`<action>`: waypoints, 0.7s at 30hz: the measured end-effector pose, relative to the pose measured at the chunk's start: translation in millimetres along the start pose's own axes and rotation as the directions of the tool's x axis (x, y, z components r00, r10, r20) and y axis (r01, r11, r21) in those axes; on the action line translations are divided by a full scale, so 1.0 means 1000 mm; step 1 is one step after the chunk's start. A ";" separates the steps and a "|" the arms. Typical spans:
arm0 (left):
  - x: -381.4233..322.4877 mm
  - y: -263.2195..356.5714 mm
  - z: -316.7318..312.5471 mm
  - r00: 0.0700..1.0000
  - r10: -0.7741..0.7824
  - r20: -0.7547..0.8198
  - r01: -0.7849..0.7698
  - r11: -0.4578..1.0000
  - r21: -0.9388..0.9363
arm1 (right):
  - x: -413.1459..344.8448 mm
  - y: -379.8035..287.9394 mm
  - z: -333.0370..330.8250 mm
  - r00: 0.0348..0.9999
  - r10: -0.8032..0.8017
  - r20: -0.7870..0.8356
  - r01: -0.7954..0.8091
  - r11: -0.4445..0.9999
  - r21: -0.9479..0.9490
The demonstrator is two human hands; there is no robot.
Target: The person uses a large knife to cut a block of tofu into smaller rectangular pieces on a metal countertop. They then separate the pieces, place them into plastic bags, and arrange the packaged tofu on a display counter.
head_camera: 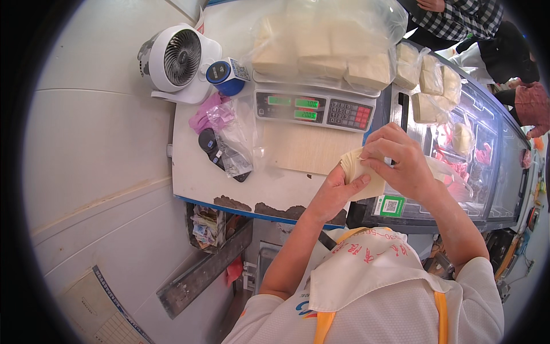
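Observation:
A small stack of thin, pale dough wrappers [367,185] is held in front of me, above the table's right end. My left hand [335,189] grips the stack from the left, its thumb lying on the near face. At the top edge of the stack, my right hand [395,157] pinches the wrappers between thumb and fingers. Beyond my hands stands a digital scale [316,109] with lit green displays. Large plastic-bagged stacks of dough wrappers [322,56] rest on its pan. A wooden board [309,144] lies just before the scale.
At the left stand a white fan [182,56] and a blue round device [225,77]. Plastic bags [234,137] partly cover a black object [210,142]. A glass-topped display case [485,116] on the right holds bagged goods. Other people [468,21] are beyond it. An open drawer [206,228] is below the table.

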State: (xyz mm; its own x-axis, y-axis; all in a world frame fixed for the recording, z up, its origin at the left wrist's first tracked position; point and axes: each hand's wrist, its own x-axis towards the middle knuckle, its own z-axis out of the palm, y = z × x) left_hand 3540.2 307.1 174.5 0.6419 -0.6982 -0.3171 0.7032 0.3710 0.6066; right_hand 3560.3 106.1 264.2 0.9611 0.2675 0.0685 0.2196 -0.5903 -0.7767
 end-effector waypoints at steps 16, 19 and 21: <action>-0.001 -0.004 0.001 1.000 0.027 -0.001 -0.027 0.998 0.060 | 0.005 0.005 -0.007 0.991 -0.110 0.080 0.108 0.994 0.033; 0.000 -0.003 -0.001 1.000 -0.019 -0.022 0.020 1.000 0.023 | 0.004 -0.003 -0.018 0.985 -0.054 0.162 0.060 0.998 -0.034; 0.003 -0.001 0.000 0.999 -0.022 -0.023 0.023 1.000 0.020 | -0.001 0.003 -0.015 0.981 -0.048 0.186 0.054 0.998 -0.029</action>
State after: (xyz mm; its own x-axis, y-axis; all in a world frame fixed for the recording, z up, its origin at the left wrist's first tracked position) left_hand 3541.4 304.8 173.6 0.6332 -0.6917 -0.3474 0.7111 0.3427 0.6139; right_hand 3563.0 92.3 271.0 0.9017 0.4323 -0.0124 0.2758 -0.5969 -0.7535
